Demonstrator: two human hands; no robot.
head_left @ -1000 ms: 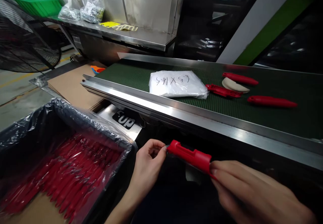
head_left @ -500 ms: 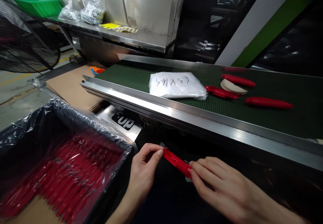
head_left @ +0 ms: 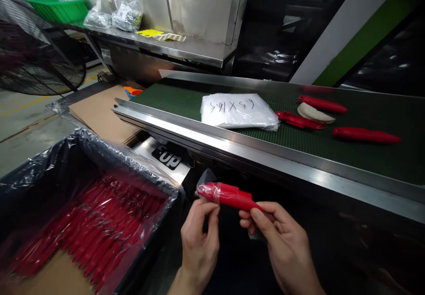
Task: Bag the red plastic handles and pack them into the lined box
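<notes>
red piece (head_left: 234,196) now more level, packet (head_left: 239,115) beyond with "6.5 x 16.5"

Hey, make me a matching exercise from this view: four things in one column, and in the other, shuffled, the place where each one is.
Things
1. Red piece partly in clear plastic
2. White packet with handwriting
3. Yellow sheet
4. Pile of red pieces

Places
A. On the metal shelf
B. Inside the box with a dark plastic liner
C. Held between the left hand and right hand
D. On the green belt

Pairs: 1-C, 2-D, 3-A, 4-B
</notes>
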